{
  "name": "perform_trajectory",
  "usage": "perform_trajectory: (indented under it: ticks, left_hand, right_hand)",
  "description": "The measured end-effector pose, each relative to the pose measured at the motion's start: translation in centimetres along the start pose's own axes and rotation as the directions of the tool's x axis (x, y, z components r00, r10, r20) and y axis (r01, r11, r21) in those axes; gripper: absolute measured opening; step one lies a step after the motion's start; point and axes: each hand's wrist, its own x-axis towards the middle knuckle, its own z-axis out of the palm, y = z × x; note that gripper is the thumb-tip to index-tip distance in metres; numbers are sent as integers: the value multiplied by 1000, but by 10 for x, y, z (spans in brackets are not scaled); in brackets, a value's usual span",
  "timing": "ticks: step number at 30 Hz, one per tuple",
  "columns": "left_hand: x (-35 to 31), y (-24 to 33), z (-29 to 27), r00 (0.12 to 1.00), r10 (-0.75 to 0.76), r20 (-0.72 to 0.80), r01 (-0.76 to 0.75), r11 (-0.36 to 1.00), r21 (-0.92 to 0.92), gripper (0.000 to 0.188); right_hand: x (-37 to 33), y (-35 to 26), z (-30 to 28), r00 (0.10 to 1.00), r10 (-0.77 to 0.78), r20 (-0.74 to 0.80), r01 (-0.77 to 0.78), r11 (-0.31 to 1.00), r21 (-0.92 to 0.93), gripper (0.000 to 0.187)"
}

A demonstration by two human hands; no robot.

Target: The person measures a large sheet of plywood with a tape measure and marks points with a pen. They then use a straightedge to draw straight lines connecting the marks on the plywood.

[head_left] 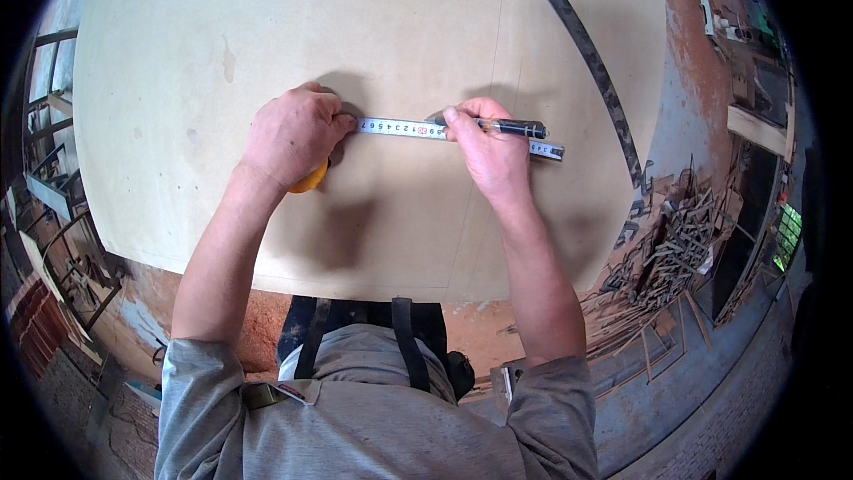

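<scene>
While the left hand [298,132] grips it, the tape measure [398,128] stretches rightward, the right hand [491,149] pinching a pen [518,128].

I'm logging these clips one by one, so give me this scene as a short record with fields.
Left hand: closed on the tape, yellow case partly hidden beneath
Right hand: holds a pen, tip by the blade
Tape: blade extended rightward
Board: pale, beneath both hands
Strip: dark, right of the hands
</scene>
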Motion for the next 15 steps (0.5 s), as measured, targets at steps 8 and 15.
perform_trajectory:
  ticks: [8, 15]
  left_hand:
    - [0, -2, 0, 999, 34, -15, -35, 999, -24, 24]
    - [0, -2, 0, 1000, 30, -6, -30, 999, -41, 22]
  right_hand:
    - [1, 1, 0, 1000, -25, 8, 25, 999, 24, 20]
    - [0, -1, 0, 1000, -10, 21, 10, 1000, -1, 21]
